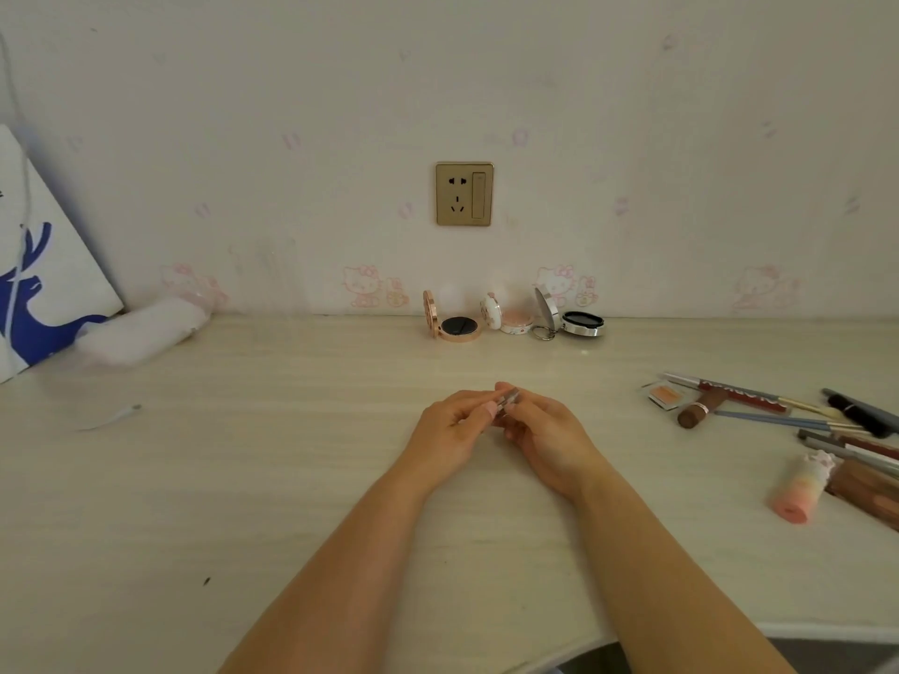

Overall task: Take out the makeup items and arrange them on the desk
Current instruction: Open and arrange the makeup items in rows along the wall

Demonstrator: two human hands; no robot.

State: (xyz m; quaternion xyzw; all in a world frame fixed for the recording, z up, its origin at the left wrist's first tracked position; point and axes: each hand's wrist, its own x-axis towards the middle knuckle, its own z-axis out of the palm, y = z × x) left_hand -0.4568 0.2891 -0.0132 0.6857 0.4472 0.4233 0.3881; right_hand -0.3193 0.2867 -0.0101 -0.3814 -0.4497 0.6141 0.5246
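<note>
— What is being handled, and where does it sit?

— A small greyish makeup item (508, 400), held above the middle of the bench (292, 479). It lies between the two hands, poking out at the top where the fingertips meet. It may be a small tube or cap, but most of it is hidden, so its kind cannot be told.

— And the grip?

— Both hands pinch it. The left hand (452, 425) has thumb and forefinger pressed on its left side; the right hand (547, 437) curls its fingers round the right side and underneath. The item is right in the shared grip, clear of the bench top.

— How far along is the work?

— Judging by the layout, well under way. Three compacts stand open in a row against the wall: a rose-gold compact (452, 323), a white compact (506, 316) just beside it, and a silver compact (571, 318) with a key ring. They look arranged.

— What is left?

— The cluster at the right edge looks unsorted: a brown lipstick tube (700, 408), a small orange pan (664, 396), some slim brushes and pencils (759, 398) crossing each other, and a pink sponge (800, 488) lying on its side. The held piece also needs a place.

— Anything else about?

— A pale pink pouch (146, 328) lies far left by the wall, well apart from the hands, near a white bag with a blue deer (44, 284). Whether the pouch is empty cannot be seen.
</note>
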